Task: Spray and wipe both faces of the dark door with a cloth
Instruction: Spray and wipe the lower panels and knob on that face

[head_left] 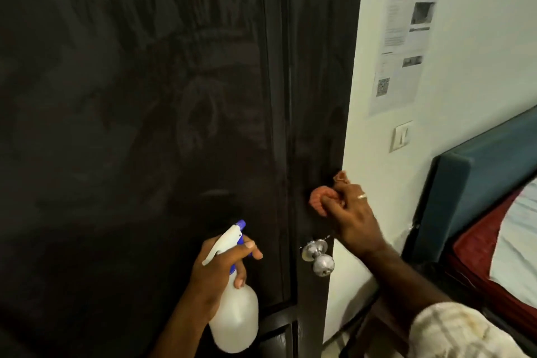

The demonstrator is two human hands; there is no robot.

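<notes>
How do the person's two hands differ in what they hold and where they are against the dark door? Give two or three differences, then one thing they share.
The left hand grips a spray bottle; the right hand pinches a bunched pink cloth. The left hand is below the knob level, the right above it. The cloth presses on the door near its edge; the bottle is held off it. Both hands are curled round a cleaning tool.

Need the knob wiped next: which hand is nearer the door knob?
Right. The right hand, gripping the cloth, is just above the door knob; the left hand, holding the spray bottle, sits farther left.
</notes>
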